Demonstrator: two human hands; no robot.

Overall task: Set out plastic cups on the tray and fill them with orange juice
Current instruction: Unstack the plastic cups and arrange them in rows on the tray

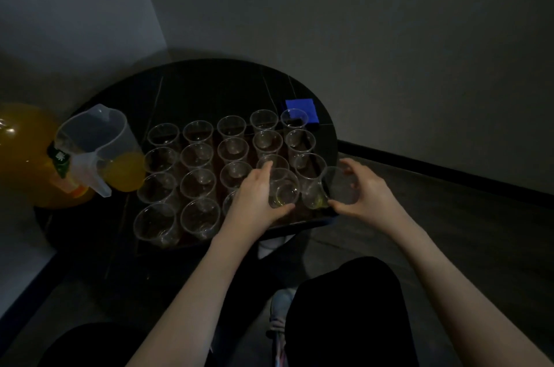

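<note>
Clear plastic cups stand in rows on a dark tray, and two bare hands each hold one at its near right end.

The left hand [254, 196] curls round a cup [283, 188] with a little yellow liquid at its bottom, on the tray [287, 221]; the right hand [364, 193] grips another cup [340, 185] at the tray's right edge. The tray lies on a round dark table [209, 88]. At the left stand a pitcher [99, 151] part-filled with orange juice and a large juice bottle [27, 154].
</note>
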